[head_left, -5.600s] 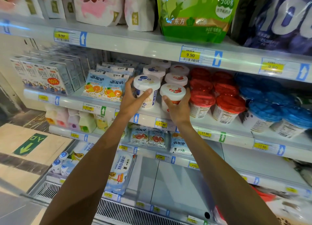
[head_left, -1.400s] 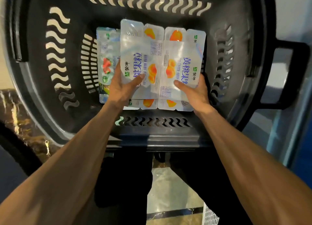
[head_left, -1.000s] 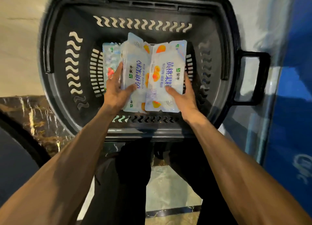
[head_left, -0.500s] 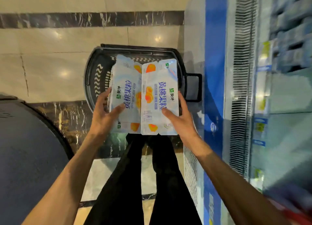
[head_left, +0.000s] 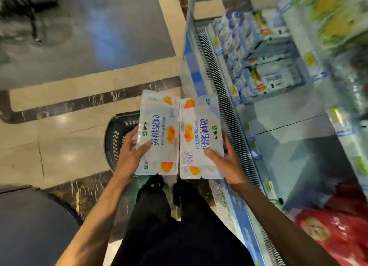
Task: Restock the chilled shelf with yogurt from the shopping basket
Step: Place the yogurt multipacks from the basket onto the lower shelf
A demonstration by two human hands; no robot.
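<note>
I hold two white yellow-peach yogurt multipacks side by side at chest height. My left hand [head_left: 130,154] grips the left yogurt pack [head_left: 159,134] by its lower left edge. My right hand [head_left: 225,162] grips the right yogurt pack [head_left: 199,140] at its lower right corner. The black shopping basket [head_left: 114,140] stands on the floor below, mostly hidden behind the packs and my left hand. The chilled shelf [head_left: 288,126] runs along the right, with a bare stretch of its bottom deck just right of the packs.
Blurred blue-and-white yogurt packs [head_left: 258,66] fill the shelf's far part. Red-lidded goods [head_left: 338,231] sit at the lower right. A metal grille [head_left: 225,106] and blue front edge border the cooler. A dark round object [head_left: 29,226] is at lower left on the tiled floor.
Both hands have lifted the two packs out of the basket and higher. My view has swung toward the cooler, which now fills the right side.
</note>
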